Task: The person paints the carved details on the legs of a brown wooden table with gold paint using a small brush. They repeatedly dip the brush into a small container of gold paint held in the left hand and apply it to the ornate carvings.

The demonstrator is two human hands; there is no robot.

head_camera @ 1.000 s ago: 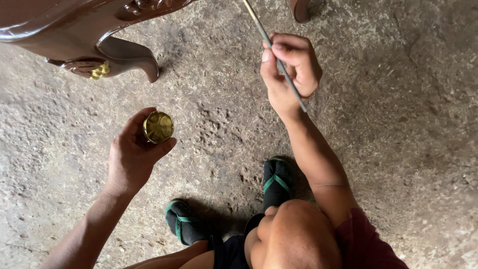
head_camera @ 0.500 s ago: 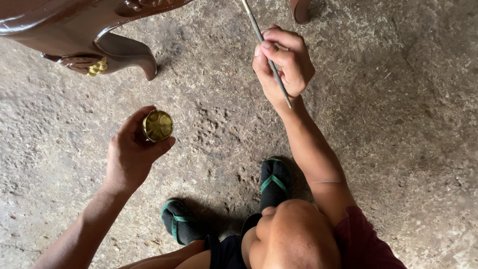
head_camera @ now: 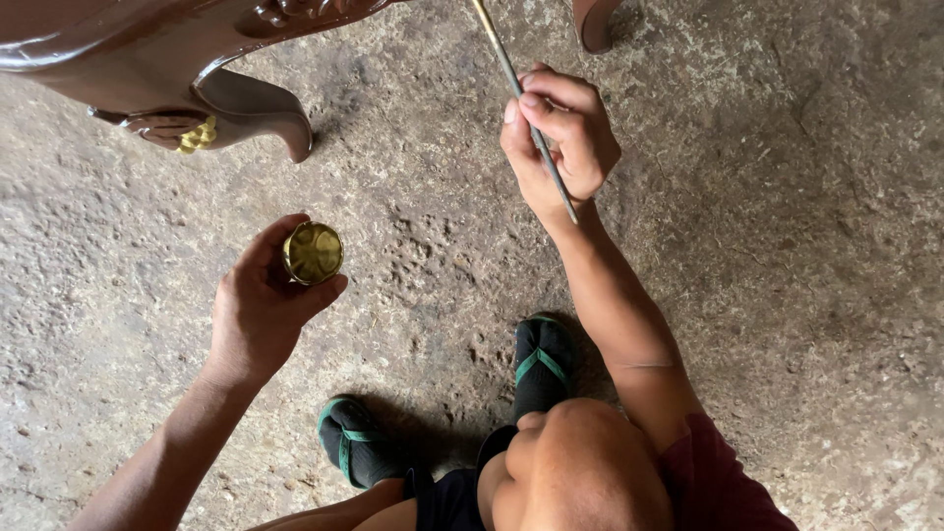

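at the top left corner of the view, glossy brown carved furniture (head_camera: 147,59) stands on the rough concrete floor (head_camera: 787,295), with one curved leg (head_camera: 261,108) coming down to the floor and a small gold-painted flower (head_camera: 197,136) on the carving beside that leg. below it, near the left edge of the floor, my left hand (head_camera: 258,315) is up off the ground with its fingers (head_camera: 320,291) curled narrow around a small round tin of gold paint (head_camera: 313,253); the tin is open at the top and tilted toward me, pinched between thumb and fingertips, well apart from the furniture leg. lower down, near the bottom edge, my two feet in black sandals with green straps, left sandal (head_camera: 352,442) and right sandal (head_camera: 543,362), are flat on the floor. further right, toward the top middle, my right hand (head_camera: 560,138) has its fingers (head_camera: 556,93) closed tight on a thin brush handle (head_camera: 521,103), held like a pen. the handle slants up and left, past the top edge, so i cannot tell where its tip is. a second brown furniture foot (head_camera: 595,22) touches the floor just right of the handle.
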